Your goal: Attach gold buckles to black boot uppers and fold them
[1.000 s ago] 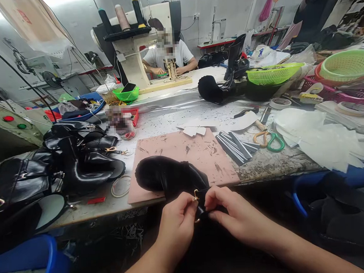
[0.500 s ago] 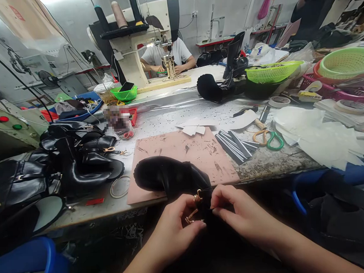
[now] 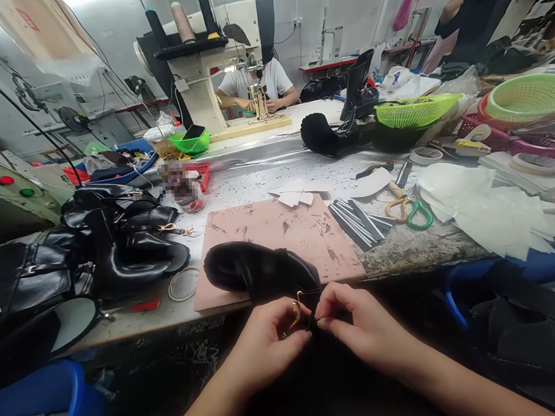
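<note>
Both hands [image 3: 310,335] have closed together around the gold buckle [image 3: 296,310].

A pink mat [image 3: 278,232] lies at the worktop's [image 3: 258,178] near edge. Black boots [image 3: 118,245] pile up at its left edge. Strips [image 3: 358,220] and scissors [image 3: 409,211] lie right of the mat, then white paper [image 3: 484,211]. A sewing machine [image 3: 206,58] stands at the far edge, a person [image 3: 276,79] behind it.

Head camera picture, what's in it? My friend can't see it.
A person's left hand pinches a small gold metal buckle on a shiny black leather shoe, and the right hand pinches the shoe beside it. The shoe's toe rests on a pink mat on a cluttered worktable.
</note>
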A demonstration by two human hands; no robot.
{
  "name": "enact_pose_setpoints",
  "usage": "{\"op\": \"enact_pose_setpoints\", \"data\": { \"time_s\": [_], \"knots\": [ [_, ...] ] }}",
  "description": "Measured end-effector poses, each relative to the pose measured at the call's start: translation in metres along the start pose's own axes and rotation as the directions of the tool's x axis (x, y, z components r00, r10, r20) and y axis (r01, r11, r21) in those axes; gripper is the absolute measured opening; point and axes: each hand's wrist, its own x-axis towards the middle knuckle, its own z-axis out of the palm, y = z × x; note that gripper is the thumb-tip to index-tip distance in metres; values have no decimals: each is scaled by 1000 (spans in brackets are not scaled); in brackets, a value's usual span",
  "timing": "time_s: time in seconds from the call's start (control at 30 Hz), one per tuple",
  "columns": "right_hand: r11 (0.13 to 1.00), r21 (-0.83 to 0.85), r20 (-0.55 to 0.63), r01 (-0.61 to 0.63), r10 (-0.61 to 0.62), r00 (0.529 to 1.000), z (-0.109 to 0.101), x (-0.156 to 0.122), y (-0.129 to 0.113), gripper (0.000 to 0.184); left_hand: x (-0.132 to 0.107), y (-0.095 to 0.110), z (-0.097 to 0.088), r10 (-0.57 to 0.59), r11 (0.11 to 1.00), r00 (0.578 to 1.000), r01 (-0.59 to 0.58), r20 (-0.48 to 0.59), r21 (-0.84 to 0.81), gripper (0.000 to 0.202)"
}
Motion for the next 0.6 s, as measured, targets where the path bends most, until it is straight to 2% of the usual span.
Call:
{"op": "enact_pose_setpoints", "data": {
  "time_s": [0.23, 0.37, 0.6],
  "knots": [
    [999, 32, 52, 34, -36, 998, -2, 1, -2, 8, 2, 1, 8, 48, 999, 995, -48, -84, 5, 23],
    [998, 65, 69, -15, 10, 998, -1, 3, -3, 8, 0, -2, 9, 85, 996, 993, -82, -86, 35, 16],
    [997, 57, 89, -53, 48, 995, 0, 2, -3, 14, 1, -1, 6, 23, 987, 998, -33, -64, -160, 7]
  ]
}}
